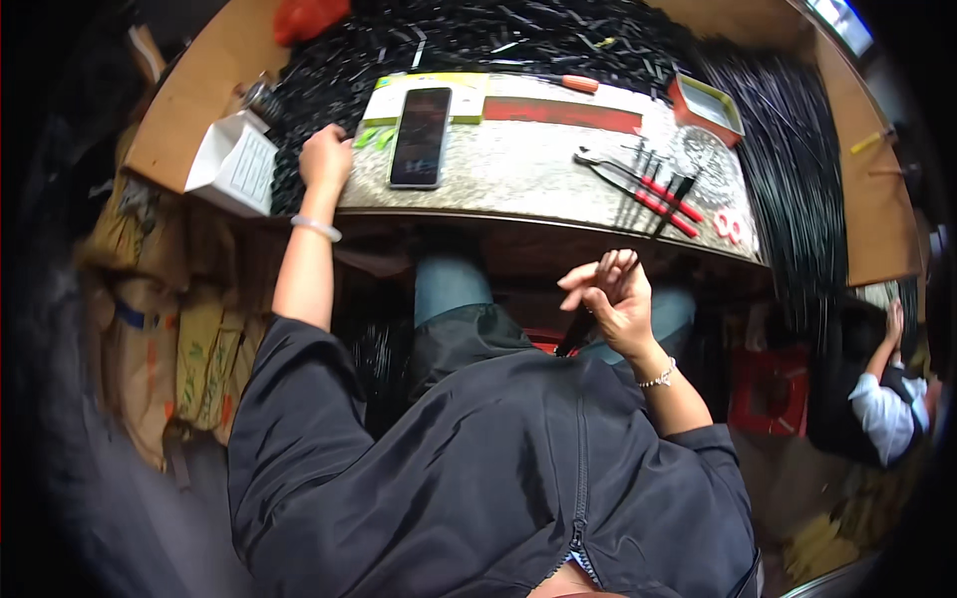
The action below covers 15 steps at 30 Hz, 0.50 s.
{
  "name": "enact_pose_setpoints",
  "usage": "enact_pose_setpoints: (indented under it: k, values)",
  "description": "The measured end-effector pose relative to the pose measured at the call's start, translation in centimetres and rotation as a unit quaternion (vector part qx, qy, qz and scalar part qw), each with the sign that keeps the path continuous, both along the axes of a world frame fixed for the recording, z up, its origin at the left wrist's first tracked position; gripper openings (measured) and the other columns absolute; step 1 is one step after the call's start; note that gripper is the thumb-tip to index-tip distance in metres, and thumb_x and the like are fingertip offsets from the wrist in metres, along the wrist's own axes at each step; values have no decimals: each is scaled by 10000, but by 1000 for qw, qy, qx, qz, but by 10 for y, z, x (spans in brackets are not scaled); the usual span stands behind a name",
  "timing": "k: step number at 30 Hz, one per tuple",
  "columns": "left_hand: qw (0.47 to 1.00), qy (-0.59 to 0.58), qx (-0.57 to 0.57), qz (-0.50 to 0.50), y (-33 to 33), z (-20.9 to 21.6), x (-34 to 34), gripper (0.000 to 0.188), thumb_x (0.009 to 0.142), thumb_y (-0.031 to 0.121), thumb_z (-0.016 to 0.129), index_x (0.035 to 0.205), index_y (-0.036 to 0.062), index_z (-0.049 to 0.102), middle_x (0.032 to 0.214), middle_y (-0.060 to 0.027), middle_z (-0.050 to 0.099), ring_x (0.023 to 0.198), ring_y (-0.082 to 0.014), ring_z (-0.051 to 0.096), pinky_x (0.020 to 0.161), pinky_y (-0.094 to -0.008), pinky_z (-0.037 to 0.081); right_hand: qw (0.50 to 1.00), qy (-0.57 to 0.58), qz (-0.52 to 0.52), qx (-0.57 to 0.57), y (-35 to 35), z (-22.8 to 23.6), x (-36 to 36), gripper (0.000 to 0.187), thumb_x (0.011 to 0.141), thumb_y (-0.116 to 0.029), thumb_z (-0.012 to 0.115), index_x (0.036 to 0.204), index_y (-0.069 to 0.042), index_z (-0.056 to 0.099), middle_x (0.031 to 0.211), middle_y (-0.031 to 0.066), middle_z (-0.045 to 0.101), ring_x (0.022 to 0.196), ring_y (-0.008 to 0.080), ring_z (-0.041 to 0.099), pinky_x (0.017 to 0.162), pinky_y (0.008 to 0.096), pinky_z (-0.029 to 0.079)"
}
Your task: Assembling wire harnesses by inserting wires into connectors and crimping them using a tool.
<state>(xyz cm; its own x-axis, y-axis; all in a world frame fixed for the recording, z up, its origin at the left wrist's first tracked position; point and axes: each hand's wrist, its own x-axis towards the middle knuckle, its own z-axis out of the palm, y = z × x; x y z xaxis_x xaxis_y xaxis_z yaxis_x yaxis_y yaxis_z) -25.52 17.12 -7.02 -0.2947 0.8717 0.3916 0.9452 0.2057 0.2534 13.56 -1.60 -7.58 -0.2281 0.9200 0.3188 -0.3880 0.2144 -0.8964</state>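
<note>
Left of the phone [420, 140] your left hand [326, 159] meets black pieces [339, 75], while right of it your right hand [620, 299] half-curls by a dark strip [576, 331], neither grip discernible, and pliers [648, 202] lie there, probably for reach.

Print on the white box [234, 164] and yellow sack [207, 369], not legible

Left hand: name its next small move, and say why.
Probably to pinch one piece from the heap of black pieces and lift it clear. The left hand is right at the heap's near edge, while the right hand is raised well away from it. Whether the left fingers already grip a piece cannot be seen.
</note>
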Motion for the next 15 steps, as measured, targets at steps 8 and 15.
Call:
enact_pose_setpoints:
  k: [8,15]
  values:
    - [857,-424,149,-252,-9,57,70,199,868,68,567,1060,33,601,902,-82,605,803,-148,618,740,-236,492,998,-28,62,-16,17,36,23,186,876,-124,590,932,-20,446,917,191,613,759,189,613,736,314,499]
    - [609,-611,7,-505,-74,148,226,298,912,66,508,1198,-18,517,1082,-117,596,883,-147,622,772,-232,516,998,16,60,-21,11,36,35,220,867,-147,607,920,-25,433,879,207,612,723,199,614,693,309,512]
